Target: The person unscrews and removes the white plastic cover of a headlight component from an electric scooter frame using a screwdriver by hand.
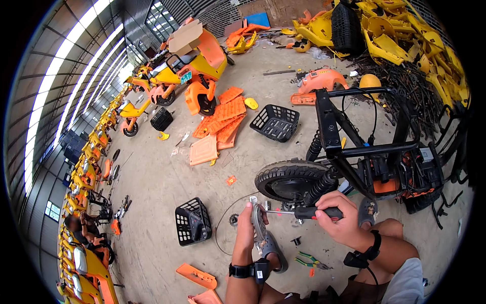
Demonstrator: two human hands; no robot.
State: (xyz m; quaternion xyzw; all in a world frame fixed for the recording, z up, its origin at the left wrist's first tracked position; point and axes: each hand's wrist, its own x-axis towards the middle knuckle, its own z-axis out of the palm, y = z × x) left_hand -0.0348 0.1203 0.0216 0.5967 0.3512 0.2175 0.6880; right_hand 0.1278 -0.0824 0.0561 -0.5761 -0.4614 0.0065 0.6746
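My left hand (244,229) grips a grey, round metal part (259,223), held edge-on in front of me. A screwdriver (307,213) with a black and red handle is in my right hand (340,223), my fingers wrapped round the handle's end. Its shaft points left, and the tip reaches the round part; exact contact is hard to make out. Just beyond my hands is the black wheel (268,183) of a stripped scooter frame (331,133), with black coil springs beside it. Green-handled pliers (308,259) and a small toothed gear (233,219) lie on the floor.
Black plastic baskets (178,228) (276,121) stand on the concrete. Orange panels (223,121) lie stacked ahead, near yellow-orange scooters (195,71). Yellow body parts (385,43) and dark metal scrap (405,96) are heaped far right. Another person (83,230) sits by the scooter row at left.
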